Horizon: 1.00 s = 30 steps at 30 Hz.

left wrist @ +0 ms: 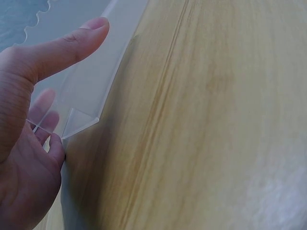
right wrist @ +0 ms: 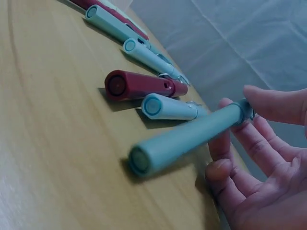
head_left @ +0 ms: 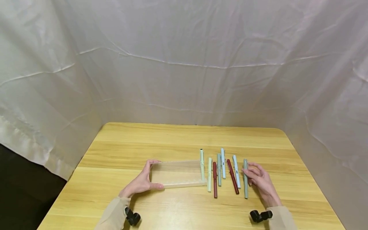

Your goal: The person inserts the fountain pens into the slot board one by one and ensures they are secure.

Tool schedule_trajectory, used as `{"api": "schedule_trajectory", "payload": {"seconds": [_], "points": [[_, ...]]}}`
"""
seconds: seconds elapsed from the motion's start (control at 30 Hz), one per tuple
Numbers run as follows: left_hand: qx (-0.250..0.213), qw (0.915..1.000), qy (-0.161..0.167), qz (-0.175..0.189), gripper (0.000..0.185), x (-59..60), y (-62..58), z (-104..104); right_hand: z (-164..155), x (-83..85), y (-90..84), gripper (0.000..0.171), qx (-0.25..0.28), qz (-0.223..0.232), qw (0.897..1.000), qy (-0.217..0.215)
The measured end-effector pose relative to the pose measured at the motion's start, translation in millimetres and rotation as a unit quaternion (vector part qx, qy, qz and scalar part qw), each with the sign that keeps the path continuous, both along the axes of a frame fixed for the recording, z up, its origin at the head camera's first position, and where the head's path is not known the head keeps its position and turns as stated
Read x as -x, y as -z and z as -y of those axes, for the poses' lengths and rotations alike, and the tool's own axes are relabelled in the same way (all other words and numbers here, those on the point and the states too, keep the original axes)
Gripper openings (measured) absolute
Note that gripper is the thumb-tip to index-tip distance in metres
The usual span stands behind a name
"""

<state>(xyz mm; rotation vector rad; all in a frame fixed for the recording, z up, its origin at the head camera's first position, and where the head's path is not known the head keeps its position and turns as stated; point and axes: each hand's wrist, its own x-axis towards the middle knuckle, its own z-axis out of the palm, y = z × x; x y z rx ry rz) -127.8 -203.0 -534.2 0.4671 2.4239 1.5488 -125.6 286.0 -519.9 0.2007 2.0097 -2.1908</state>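
My left hand (head_left: 141,182) grips the left end of a clear plastic box (head_left: 179,184), thumb along its front side and fingers at the back corner. In the left wrist view, the box (left wrist: 91,91) shows a scalloped edge. My right hand (head_left: 260,179) pinches a grey-green pen (head_left: 245,183) near its clip end, at the right end of a row of pens. In the right wrist view, this pen (right wrist: 187,139) slants across, its round end toward the camera. Just left of it lie a light blue pen (head_left: 236,172) and a dark red pen (head_left: 233,179).
Further left in the row lie another light blue pen (head_left: 223,163), a grey-green pen (head_left: 219,171), a dark red pen (head_left: 215,180) and a pale green pen (head_left: 209,175). A mint pen (head_left: 202,156) is at the box's right end. White cloth (head_left: 184,80) hangs behind the wooden table (head_left: 184,210).
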Motion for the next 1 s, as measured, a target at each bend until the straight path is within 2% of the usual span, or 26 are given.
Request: {"api": "schedule_trajectory", "payload": {"seconds": [0.13,0.6,0.8,1.0], "points": [[0.0,1.0,-0.001,-0.002,0.099,-0.1,0.1,-0.3,0.5,-0.3,-0.7,0.037,0.0,0.006,1.0,0.006],[0.005,0.9998,0.008,-0.02,0.097,0.9,1.7,-0.5,-0.2,-7.3,-3.8,0.036,0.048,-0.031,0.998,-0.002],[0.006,0.9999,0.0,-0.01,0.099,-0.2,0.2,-0.7,6.1,-10.4,-8.4,0.04,0.069,-0.03,0.997,0.013],[0.006,0.9999,-0.001,-0.011,0.099,-0.4,-0.1,-0.4,14.0,-10.2,-9.4,0.039,0.068,-0.106,0.992,0.017]]}}
